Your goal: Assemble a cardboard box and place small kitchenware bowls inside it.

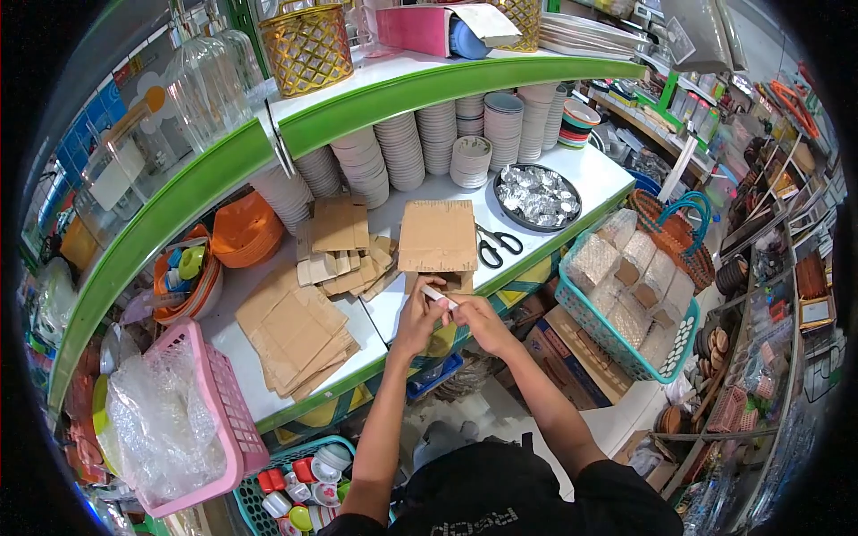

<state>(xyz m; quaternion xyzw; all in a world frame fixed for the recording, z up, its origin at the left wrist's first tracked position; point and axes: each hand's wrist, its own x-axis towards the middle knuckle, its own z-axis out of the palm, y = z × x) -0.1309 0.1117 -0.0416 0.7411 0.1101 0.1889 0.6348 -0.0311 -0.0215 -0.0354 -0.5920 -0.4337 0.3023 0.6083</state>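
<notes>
Between my two hands is a small white stick-like piece (432, 293), its exact kind too small to tell. My left hand (417, 323) grips its upper left end, and the fingers of my right hand (481, 324) close on its lower right end. Just beyond them, on the white shelf top, rests a brown cardboard structure (437, 236) with rough-cut edges; its near side is partly hidden by my hands. Black-handled scissors (495, 246) lie against its right side. Flat cardboard sheets (295, 328) are piled to the left, with smaller cardboard pieces (342, 244) behind them.
Behind stand stacks of pale cups (400, 151) under a green-edged upper shelf (456, 84). A dark round tray (497, 194) holds shiny foil-like moulds. A pink basket (224, 415) with bubble wrap sits left; a turquoise basket (603, 328) of wrapped items stands right.
</notes>
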